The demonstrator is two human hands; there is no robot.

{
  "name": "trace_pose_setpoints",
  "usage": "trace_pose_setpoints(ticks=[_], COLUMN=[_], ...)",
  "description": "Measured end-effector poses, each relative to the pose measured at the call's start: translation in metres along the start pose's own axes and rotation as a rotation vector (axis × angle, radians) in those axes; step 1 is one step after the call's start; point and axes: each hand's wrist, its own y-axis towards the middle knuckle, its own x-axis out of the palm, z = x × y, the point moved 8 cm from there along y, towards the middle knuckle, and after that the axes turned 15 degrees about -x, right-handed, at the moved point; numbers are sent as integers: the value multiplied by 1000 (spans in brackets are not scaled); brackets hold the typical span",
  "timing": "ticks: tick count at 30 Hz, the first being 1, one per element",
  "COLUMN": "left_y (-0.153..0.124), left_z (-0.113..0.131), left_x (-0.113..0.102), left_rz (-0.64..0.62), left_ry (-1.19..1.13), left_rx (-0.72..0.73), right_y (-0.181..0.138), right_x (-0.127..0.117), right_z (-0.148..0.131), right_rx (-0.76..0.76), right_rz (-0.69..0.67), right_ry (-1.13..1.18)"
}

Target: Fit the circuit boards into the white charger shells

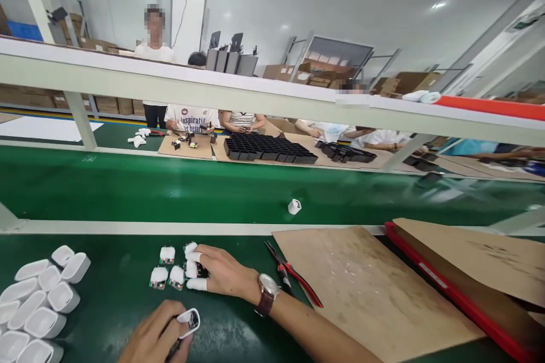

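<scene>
My right hand (219, 272), with a wristwatch and white finger cots, reaches left across the green mat and pinches one of the small white charger inner parts (167, 254) lying in a cluster there. Low in view, my left hand (159, 340) grips a white charger shell (190, 320) with its open end facing up. A pile of several empty white shells (40, 306) lies at the far left.
Red-handled pliers (293, 278) lie beside a cardboard sheet (366, 289). A red tray edge (451, 295) sits at right. One white shell (294, 206) rests on the green conveyor belt (170, 187). Across the line, other people work at black trays (268, 148).
</scene>
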Motion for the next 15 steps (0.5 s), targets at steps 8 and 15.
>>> trace_pose_setpoints(ticks=[8,15], left_y=[38,192], left_z=[0,-125], left_x=[-49,-57], left_rz=[29,-2], left_ry=[45,410], left_rx=[63,-442], right_y=[-109,-175], right_x=[-24,-21], right_z=[-33,-4], right_rx=[186,332], right_rz=[131,157], right_ry=[-259,-616])
